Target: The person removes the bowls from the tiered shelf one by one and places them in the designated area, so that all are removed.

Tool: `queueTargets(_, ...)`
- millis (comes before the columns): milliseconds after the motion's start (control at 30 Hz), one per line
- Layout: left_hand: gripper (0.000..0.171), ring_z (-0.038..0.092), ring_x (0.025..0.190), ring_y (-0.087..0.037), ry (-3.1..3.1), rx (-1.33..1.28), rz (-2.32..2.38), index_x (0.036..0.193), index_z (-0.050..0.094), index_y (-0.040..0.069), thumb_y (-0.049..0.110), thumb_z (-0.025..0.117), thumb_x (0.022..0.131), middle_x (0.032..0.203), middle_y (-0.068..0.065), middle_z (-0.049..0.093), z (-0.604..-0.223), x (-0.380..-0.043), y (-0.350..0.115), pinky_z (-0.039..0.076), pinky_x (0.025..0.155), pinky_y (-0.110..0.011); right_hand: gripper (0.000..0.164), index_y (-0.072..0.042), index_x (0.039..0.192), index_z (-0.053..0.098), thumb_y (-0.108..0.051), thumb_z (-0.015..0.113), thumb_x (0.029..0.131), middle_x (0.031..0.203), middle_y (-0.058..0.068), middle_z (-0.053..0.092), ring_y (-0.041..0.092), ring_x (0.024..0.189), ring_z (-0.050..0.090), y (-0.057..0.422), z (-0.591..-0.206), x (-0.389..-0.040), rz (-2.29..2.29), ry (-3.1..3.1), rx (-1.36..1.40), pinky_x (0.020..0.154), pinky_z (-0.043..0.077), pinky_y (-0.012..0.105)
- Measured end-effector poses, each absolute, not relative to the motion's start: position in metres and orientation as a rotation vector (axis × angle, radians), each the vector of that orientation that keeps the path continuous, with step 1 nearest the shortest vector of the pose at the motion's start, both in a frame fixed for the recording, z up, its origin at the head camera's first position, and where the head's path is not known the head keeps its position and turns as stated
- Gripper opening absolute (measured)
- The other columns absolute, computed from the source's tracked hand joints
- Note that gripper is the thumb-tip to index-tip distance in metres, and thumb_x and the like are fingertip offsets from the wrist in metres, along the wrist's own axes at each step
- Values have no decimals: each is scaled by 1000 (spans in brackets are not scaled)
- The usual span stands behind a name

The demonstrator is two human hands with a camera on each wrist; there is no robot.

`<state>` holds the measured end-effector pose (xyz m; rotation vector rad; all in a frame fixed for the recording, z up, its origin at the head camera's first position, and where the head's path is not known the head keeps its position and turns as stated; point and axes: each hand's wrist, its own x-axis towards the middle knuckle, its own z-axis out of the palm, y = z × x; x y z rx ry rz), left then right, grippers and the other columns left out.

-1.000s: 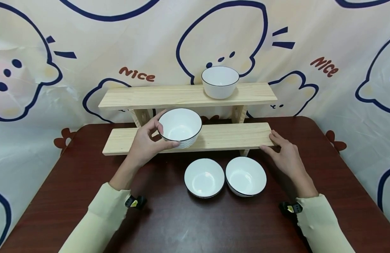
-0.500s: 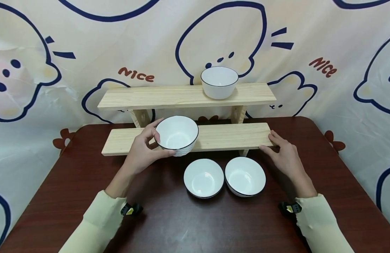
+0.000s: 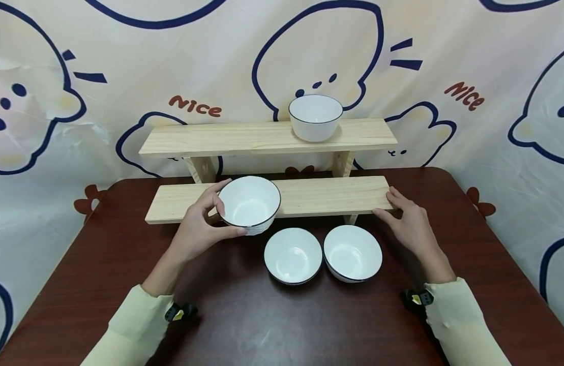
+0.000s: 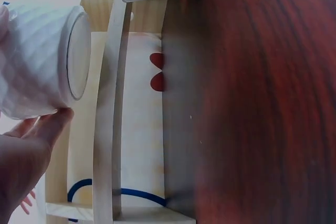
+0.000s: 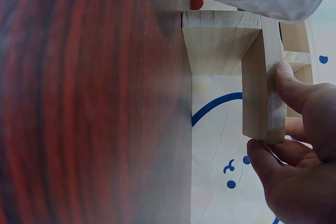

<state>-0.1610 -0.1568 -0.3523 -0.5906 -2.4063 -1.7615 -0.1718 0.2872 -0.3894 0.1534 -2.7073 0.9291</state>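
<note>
My left hand [image 3: 197, 223] grips a white bowl [image 3: 249, 203] with a dark rim, thumb at the near side and fingers at the left. The bowl is in front of the lower board of a two-tier wooden shelf [image 3: 332, 195]. Its textured wall and base show in the left wrist view, where the bowl [image 4: 39, 61] is clear of the board. My right hand [image 3: 410, 223] holds the right end of the lower board. In the right wrist view its thumb lies on the board's front edge [image 5: 275, 98] and the fingers bend around the end.
Another white bowl [image 3: 316, 119] stands on the upper board [image 3: 217, 140], right of the middle. Two more, a left bowl [image 3: 293, 256] and a right bowl [image 3: 352, 254], sit side by side on the dark wooden table [image 3: 272, 330]. A patterned cloth [image 3: 172, 56] hangs behind.
My left hand has drawn the bowl from over the lower board toward me and slightly left. My right hand keeps its hold on the board's end.
</note>
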Motion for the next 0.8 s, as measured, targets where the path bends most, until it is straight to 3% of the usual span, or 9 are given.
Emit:
queueTargets(433,49,44,136,-31,-2407,-604,-1715,84,48,6,1,94,67,157,-2,39,-365,-145,-177,48,89,-21,67,12,142,46,-27,74,95,152,29,39,51,134,42,287,-390,-173,926,-2703,154,102,40,64)
queueTargets(667,49,47,131,-26,-2423,-623,-1706,81,49,8,0,94,66,155,-2,42,-371,-141,-186,48,82,-25,67,12,142,46,-28,74,95,152,29,39,52,134,41,287,-390,-173,924,-2710,152,102,40,65)
queueTargets(800,51,48,130,-26,-2412,-688,-1758,81,48,9,-3,94,64,155,-3,41,-373,-139,-189,51,86,-24,68,12,142,46,-29,74,95,152,30,39,52,134,41,287,-390,-172,926,-2711,153,102,40,65)
